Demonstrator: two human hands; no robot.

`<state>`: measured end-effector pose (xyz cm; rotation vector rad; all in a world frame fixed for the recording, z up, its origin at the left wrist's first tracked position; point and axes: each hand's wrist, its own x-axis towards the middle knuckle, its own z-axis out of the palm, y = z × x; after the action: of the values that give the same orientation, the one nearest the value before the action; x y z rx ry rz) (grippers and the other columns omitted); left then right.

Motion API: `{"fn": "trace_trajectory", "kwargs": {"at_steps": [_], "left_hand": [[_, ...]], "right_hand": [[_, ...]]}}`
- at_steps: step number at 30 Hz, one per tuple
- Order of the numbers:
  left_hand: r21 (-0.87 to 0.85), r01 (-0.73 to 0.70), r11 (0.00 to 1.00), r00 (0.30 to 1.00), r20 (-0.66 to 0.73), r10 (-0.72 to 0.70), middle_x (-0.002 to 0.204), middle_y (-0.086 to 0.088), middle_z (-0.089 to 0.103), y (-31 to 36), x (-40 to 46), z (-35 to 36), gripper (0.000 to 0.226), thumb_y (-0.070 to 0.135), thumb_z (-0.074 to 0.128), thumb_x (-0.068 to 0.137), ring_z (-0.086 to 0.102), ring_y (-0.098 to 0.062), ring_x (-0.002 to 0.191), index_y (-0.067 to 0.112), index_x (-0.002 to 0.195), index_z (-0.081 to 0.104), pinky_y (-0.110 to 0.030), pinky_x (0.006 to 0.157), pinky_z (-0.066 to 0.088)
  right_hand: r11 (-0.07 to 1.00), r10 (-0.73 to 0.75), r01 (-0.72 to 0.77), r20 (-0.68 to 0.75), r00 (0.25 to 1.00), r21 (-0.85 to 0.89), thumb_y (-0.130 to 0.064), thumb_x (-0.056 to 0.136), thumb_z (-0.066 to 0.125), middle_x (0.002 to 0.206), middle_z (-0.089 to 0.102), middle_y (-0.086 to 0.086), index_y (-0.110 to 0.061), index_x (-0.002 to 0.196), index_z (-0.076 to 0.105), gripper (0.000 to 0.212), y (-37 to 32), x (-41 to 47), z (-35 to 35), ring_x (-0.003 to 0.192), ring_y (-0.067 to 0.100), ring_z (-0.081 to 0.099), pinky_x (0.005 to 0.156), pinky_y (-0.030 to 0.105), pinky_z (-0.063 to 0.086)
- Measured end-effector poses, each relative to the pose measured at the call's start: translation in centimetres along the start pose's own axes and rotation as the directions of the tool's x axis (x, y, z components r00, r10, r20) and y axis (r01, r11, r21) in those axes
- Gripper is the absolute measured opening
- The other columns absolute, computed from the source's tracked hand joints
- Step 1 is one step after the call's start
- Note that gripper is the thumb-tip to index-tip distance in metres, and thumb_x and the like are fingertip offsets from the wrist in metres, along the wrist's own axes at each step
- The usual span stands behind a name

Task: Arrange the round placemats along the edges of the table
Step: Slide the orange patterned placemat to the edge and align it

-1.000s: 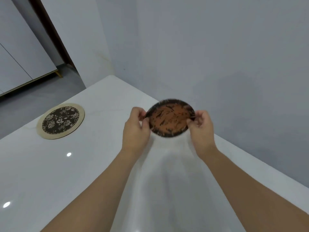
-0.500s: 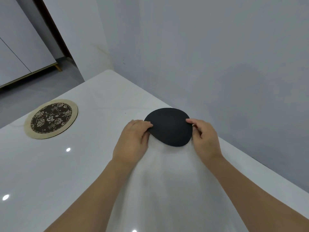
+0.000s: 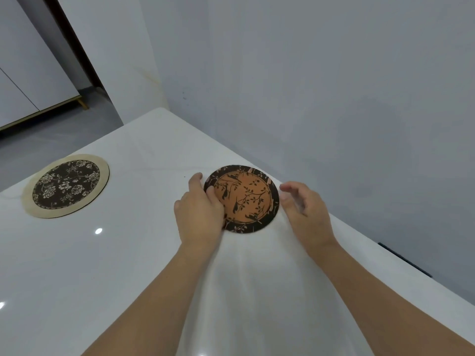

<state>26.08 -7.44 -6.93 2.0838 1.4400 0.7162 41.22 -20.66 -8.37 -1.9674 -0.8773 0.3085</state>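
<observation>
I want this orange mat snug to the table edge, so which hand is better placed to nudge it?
Probably the left hand: its fingers rest on the orange mat, which lies flat near the table edge. The right hand hovers open beside it, not touching.

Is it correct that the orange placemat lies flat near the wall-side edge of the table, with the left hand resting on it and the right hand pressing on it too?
Not quite. In the head view the right hand is open beside the orange placemat, not pressing it. The left hand rests on it, and it lies flat near the wall-side edge of the table.
</observation>
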Motion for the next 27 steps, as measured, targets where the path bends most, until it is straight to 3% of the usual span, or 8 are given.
{"fn": "trace_trajectory", "kwargs": {"at_steps": [2, 4, 7, 17, 22, 27], "left_hand": [[0.078, -0.020, 0.997, 1.000, 0.012, 0.019, 0.090, -0.008, 0.070, 0.1, -0.1, 0.1, 0.038, 0.023, 0.038, 0.099, 0.061, -0.030, 0.087, 0.012, 0.134, 0.047, -0.039, 0.091, 0.036], [0.119, -0.073, 0.990, 0.997, 0.044, 0.069, 0.094, -0.006, 0.070, 0.0, -0.4, 0.0, 0.036, 0.024, 0.038, 0.099, 0.057, -0.028, 0.088, 0.014, 0.131, 0.051, -0.037, 0.087, 0.034], [0.066, -0.110, 0.992, 0.990, 0.090, 0.104, 0.099, -0.004, 0.069, -0.6, -0.6, -0.2, 0.037, 0.026, 0.039, 0.098, 0.055, -0.025, 0.093, 0.018, 0.132, 0.052, -0.036, 0.092, 0.032], [-0.057, -0.094, 0.994, 0.985, 0.138, 0.101, 0.087, 0.007, 0.069, -0.8, -0.7, -0.2, 0.029, 0.032, 0.039, 0.095, 0.058, -0.013, 0.084, 0.022, 0.114, 0.058, -0.027, 0.091, 0.028], [0.077, -0.021, 0.997, 0.999, 0.052, 0.017, 0.083, 0.001, 0.062, -0.4, -1.2, 0.1, 0.048, 0.032, 0.039, 0.090, 0.048, -0.022, 0.090, 0.018, 0.136, 0.043, -0.037, 0.094, 0.031], [0.147, -0.063, 0.987, 0.995, 0.090, 0.050, 0.084, 0.002, 0.065, -0.2, -1.1, -0.2, 0.035, 0.027, 0.037, 0.095, 0.048, -0.024, 0.090, 0.021, 0.115, 0.065, -0.037, 0.085, 0.029]], "right_hand": [[0.998, -0.018, 0.019, 0.018, 1.000, -0.053, -0.046, 0.088, 0.051, 0.111, 0.065, -0.022, -0.041, 0.118, 0.055, 0.031, -0.4, -0.1, -0.2, 0.116, 0.008, 0.051, 0.101, 0.037, 0.039], [0.969, -0.070, 0.078, 0.043, 0.997, -0.233, -0.041, 0.089, 0.055, 0.117, 0.061, -0.021, -0.038, 0.120, 0.058, 0.031, -0.5, -0.1, -0.1, 0.117, 0.008, 0.045, 0.100, 0.033, 0.032], [0.901, -0.113, 0.133, 0.073, 0.991, -0.412, -0.041, 0.087, 0.058, 0.124, 0.056, -0.018, -0.034, 0.118, 0.062, 0.032, -0.4, 0.0, 0.2, 0.118, 0.010, 0.042, 0.095, 0.026, 0.022], [0.884, -0.084, 0.083, 0.018, 0.996, -0.460, -0.039, 0.089, 0.055, 0.127, 0.056, -0.008, -0.025, 0.127, 0.055, 0.040, -0.7, -0.1, 0.5, 0.120, 0.014, 0.044, 0.096, 0.029, 0.025], [0.882, -0.084, 0.076, 0.003, 0.996, -0.464, -0.037, 0.088, 0.059, 0.123, 0.057, -0.007, -0.025, 0.120, 0.062, 0.035, -0.8, 0.0, 0.5, 0.117, 0.016, 0.045, 0.097, 0.029, 0.026], [0.881, -0.075, 0.060, -0.013, 0.997, -0.468, -0.036, 0.087, 0.061, 0.121, 0.059, -0.006, -0.023, 0.117, 0.063, 0.033, -0.9, -0.1, 0.5, 0.115, 0.017, 0.048, 0.098, 0.031, 0.029]]}}
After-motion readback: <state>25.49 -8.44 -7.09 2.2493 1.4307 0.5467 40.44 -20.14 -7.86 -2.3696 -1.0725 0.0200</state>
